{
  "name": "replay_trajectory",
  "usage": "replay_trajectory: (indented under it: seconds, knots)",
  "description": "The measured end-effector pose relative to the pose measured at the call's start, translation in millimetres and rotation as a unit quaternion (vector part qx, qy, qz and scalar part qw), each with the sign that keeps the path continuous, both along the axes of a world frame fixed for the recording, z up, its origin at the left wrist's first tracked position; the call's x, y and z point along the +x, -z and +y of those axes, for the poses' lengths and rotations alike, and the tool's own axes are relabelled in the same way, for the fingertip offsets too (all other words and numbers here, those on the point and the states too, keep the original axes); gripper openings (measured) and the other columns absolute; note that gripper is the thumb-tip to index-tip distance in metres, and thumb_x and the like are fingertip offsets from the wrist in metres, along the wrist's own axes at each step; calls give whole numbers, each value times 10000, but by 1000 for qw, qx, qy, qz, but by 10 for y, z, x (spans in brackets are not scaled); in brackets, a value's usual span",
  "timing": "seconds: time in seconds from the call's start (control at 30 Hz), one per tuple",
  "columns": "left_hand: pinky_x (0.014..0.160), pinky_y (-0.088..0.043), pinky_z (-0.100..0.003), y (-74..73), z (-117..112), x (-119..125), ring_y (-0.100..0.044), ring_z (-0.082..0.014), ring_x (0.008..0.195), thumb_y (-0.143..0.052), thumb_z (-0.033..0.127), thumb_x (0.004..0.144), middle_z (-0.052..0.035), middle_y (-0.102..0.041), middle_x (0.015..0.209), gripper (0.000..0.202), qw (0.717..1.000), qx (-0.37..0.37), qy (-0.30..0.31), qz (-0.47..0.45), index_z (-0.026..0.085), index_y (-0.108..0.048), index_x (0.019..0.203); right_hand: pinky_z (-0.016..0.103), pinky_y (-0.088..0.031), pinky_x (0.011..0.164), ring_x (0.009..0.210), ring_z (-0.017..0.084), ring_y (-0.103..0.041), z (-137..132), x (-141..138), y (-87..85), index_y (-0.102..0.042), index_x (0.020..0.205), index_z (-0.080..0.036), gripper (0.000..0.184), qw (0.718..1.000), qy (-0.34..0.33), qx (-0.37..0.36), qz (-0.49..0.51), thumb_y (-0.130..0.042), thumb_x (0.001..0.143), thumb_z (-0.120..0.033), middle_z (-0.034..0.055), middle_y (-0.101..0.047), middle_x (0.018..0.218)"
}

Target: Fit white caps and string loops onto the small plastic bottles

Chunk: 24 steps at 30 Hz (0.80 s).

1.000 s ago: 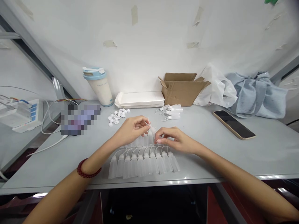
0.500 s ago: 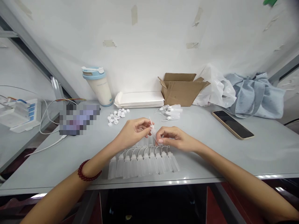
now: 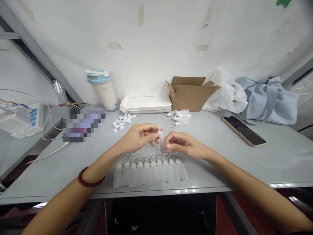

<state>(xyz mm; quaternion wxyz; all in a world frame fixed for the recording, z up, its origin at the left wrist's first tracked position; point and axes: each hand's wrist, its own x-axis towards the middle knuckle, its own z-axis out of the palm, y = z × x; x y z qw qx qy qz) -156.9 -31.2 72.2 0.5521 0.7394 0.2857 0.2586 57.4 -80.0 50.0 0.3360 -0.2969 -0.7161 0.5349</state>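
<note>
The left hand pinches a small bottle near its top, the right hand grips its body, over the desk! Front row looks done, second row partly hidden; loose caps and a few scattered bottles seemingly remain.

Bottle tube: leans further toward your bottle row's left end.
Right hand: your thumb tip sits slightly nearer the row's right end.
Bracelet: slightly farther from the row.

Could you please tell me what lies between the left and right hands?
The head view shows a tilted bottle, its top at the left hand, its bottom at the right hand.
</note>
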Motion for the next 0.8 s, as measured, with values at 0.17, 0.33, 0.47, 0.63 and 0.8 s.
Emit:
replay_trajectory:
  seconds: [0.17, 0.33, 0.47, 0.63, 0.8]
  knots:
    - [671, -581, -292, 35, 43, 3, -670, -168, 750, -614, 363, 828, -50, -669, 851, 237, 999, -25, -29, -14, 147, -676, 905, 246, -398, 611, 674, 98, -500, -15, -5, -26, -525, 861, -167, 143, 1000, 10, -17, -12, -509, 927, -293, 15, -590, 780]
    - [683, -571, -285, 27, 50, 3, -669, -167, 745, -674, 334, 781, -48, -675, 842, 204, 998, -32, -43, -22, 141, -676, 846, 247, -403, 615, 697, 107, -525, -19, -2, -35, -520, 863, -167, 151, 999, 15, -30, -7, -514, 925, -305, 14, -586, 778]
    - [686, -571, -289, -7, 35, 12, -670, -156, 739, -687, 327, 767, -62, -666, 990, 210, 998, -31, -49, -27, 149, -662, 874, 248, -406, 616, 680, 100, -516, -15, 0, -31, -500, 867, -171, 141, 999, 9, -50, 15, -518, 925, -299, 9, -584, 772]
    - [725, -574, -324, -12, 30, 11, -673, -184, 776, -697, 365, 752, -65, -695, 931, 240, 998, -37, -48, -14, 152, -692, 863, 253, -418, 618, 671, 102, -535, -3, 11, -15, -447, 869, -186, 182, 996, 5, -84, 30, -533, 919, -338, 8, -603, 764]
    - [738, -565, -313, 37, 38, 10, -667, -172, 726, -700, 379, 753, -31, -699, 738, 222, 998, -46, -45, 10, 165, -710, 812, 240, -385, 548, 523, 62, -456, 2, 7, 2, -416, 879, -194, 198, 995, -1, -97, 33, -522, 921, -356, -1, -613, 780]
